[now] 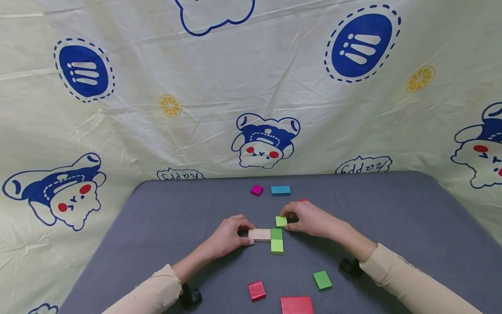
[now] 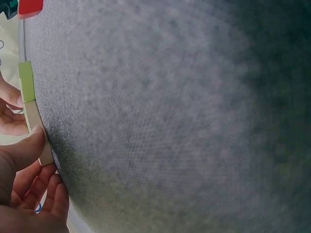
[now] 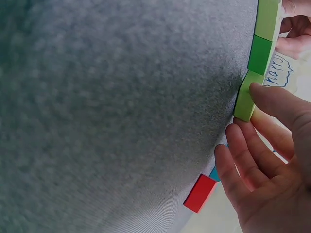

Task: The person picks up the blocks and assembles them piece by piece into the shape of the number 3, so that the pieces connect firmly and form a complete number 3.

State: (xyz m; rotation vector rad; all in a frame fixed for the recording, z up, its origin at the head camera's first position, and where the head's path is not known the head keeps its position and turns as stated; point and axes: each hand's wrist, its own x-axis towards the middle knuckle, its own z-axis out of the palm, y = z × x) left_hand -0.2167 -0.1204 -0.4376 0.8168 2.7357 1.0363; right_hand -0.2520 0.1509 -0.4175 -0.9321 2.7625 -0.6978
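In the head view my left hand (image 1: 229,234) grips the left end of a plain wooden block (image 1: 260,235), thumb on the near side and fingers on the far side. A green block (image 1: 276,234) and a light green block (image 1: 276,247) stand in a column against its right end. My right hand (image 1: 313,220) pinches another light green block (image 1: 280,222) just beyond the green one. In the right wrist view this held block (image 3: 247,97) is close to the green block (image 3: 261,54); whether they touch, I cannot tell.
Toward the back of the grey table (image 1: 176,209) lie a magenta block (image 1: 256,190) and a blue block (image 1: 280,190). A red block (image 1: 303,200) is mostly hidden behind my right hand. Nearer are two red blocks (image 1: 257,290) (image 1: 296,305) and a green block (image 1: 322,280).
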